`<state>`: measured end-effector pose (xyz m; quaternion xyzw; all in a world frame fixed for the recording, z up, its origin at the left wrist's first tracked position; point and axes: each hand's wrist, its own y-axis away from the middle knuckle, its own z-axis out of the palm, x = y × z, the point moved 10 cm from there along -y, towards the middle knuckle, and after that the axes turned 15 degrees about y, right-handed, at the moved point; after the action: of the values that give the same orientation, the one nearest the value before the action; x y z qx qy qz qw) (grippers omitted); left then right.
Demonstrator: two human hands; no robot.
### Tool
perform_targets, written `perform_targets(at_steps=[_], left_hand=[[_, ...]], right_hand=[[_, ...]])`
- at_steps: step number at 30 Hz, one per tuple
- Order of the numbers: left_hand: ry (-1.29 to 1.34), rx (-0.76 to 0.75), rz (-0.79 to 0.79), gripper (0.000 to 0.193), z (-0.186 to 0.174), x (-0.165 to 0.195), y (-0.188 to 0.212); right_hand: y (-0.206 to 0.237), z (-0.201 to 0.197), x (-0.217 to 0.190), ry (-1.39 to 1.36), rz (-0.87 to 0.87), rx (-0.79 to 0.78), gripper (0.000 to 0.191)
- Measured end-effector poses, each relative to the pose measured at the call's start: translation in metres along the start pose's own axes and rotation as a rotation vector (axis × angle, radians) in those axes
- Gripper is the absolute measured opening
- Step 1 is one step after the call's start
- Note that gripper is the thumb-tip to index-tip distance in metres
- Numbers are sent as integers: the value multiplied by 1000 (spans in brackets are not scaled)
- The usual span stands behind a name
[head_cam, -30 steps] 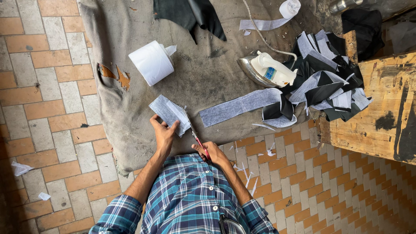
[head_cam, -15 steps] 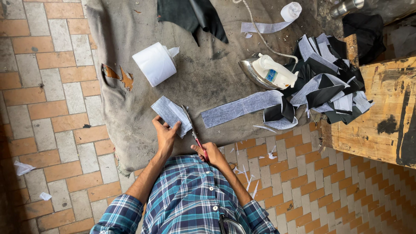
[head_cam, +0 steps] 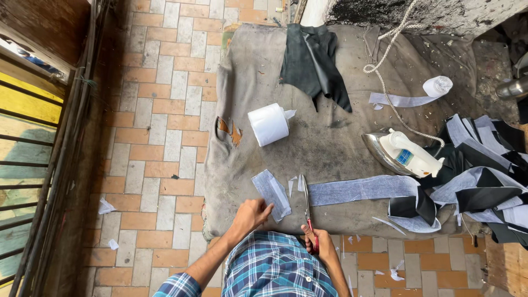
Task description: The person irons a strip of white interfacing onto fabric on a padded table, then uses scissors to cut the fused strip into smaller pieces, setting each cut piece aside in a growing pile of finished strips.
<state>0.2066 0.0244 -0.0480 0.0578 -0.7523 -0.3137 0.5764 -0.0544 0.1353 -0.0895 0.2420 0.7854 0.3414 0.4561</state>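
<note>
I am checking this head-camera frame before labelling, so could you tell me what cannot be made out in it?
- Right hand: its grip on the scissors handles, hidden by its own fingers.
- Black and white fabric pile: cut off by the right edge.
- Clothes iron: label too small.
- Person's body: cut off by the bottom edge.

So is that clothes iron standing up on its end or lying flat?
Lying flat: the clothes iron rests soleplate down on the grey padded cloth, its white handle facing up.
</note>
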Motion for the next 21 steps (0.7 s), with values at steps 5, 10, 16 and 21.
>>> perform_targets(at_steps=[5, 10, 16, 21], left_hand=[[-319, 89, 728, 40, 1, 107, 6], [-788, 26, 644, 70, 43, 87, -28], [-989, -9, 569, 37, 54, 56, -45], [-861, -30, 660, 65, 48, 69, -38]], right_hand=[[-3, 1, 4, -47, 10, -5, 59], [3, -2, 6, -4, 7, 3, 58], [17, -6, 2, 0, 21, 7, 54], [25, -7, -5, 24, 31, 5, 54]])
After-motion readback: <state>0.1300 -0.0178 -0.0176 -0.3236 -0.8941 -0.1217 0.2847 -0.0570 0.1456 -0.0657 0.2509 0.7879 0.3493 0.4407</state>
